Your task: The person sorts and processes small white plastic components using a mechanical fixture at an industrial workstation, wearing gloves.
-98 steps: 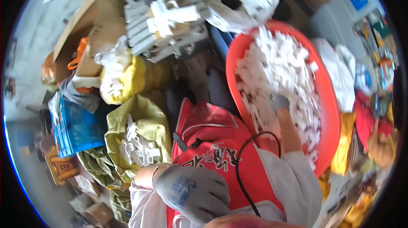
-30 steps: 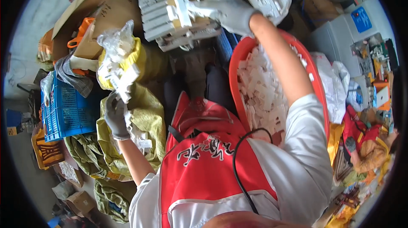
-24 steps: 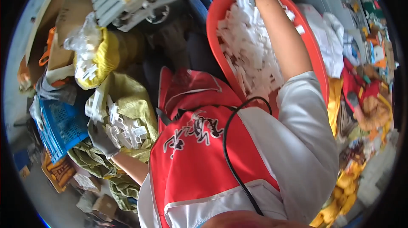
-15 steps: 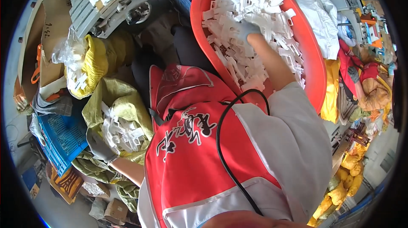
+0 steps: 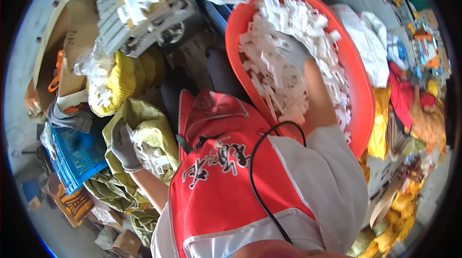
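Note:
White plastic parts [image 5: 301, 20] fill a large red tub [image 5: 362, 128] in front of me on the right. My right hand [image 5: 294, 52], in a grey glove, reaches down among them; motion blur and the parts obscure its fingertips, so its grip is unclear. On my left, a yellow-green woven sack [image 5: 166, 135] gapes at the top, with similar white parts [image 5: 153, 159] inside. My left hand [image 5: 125, 148], also grey-gloved, is at the near-left side of the sack's mouth. Its fingers stretch upward beside the parts, and nothing shows in its grasp.
A blue plastic basket [image 5: 79, 157] stands left of the sack. Behind are a yellow sack [image 5: 126, 77], a cardboard box [image 5: 82, 27] and a grey slatted machine [image 5: 113, 10] bearing white parts. A black cable [image 5: 253, 181] crosses my red apron. A person [image 5: 426, 118] is at the far right.
My left hand has risen from the sack's outer side to its mouth, fingers now upward. The right hand stays in the tub, slightly shifted and turned. The whole view has shifted a little.

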Available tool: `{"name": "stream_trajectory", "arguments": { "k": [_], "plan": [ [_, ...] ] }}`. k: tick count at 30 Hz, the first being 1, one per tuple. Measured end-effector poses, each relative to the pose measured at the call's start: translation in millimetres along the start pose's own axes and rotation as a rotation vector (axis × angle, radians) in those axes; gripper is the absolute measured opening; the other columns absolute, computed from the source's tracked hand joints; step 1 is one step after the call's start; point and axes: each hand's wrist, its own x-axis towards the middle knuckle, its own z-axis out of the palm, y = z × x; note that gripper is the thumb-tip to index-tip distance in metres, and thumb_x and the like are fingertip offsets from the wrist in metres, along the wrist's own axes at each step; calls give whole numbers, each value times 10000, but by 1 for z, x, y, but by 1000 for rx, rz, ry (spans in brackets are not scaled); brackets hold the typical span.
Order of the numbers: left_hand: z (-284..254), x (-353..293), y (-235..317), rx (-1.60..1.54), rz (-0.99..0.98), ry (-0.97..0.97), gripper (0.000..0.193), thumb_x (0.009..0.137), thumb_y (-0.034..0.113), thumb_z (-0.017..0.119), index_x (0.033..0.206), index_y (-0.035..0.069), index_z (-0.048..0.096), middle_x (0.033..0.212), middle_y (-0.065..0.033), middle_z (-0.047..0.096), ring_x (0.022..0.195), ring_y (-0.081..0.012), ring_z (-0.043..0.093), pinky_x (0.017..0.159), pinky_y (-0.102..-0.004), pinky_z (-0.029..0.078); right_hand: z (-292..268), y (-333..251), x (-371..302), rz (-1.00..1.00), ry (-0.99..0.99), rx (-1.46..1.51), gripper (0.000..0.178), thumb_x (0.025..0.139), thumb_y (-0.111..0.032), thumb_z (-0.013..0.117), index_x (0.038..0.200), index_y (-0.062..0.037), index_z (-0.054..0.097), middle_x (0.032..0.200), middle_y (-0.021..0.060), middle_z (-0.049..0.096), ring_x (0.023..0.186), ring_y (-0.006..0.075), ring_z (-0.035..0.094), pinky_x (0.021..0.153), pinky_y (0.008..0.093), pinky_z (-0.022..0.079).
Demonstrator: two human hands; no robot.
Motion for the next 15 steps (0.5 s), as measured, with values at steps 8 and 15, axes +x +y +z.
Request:
{"name": "stream_trajectory", "arguments": {
  "k": [8, 15],
  "plan": [
    [-27, -25, 218, -194, 949, -110, 194, 839, 267, 522, 800, 92, 594, 736, -84, 570, 619, -208, 505, 561, -334, 386, -38, -199, -48, -706, -152, 419, 107, 814, 23, 565, 904, -5, 614, 783, 66, 605, 658, 127, 560, 594, 250, 438],
    [-38, -41, 275, -706, 1310, -513, 316, 661, 142, 777, 786, 158, 487, 731, 50, 528, 615, -95, 499, 543, -227, 419, 17, -197, -51, -483, -235, 353, 106, 851, -51, 579, 931, -10, 636, 814, 81, 647, 720, 152, 633, 645, 264, 491]
  ]
}}
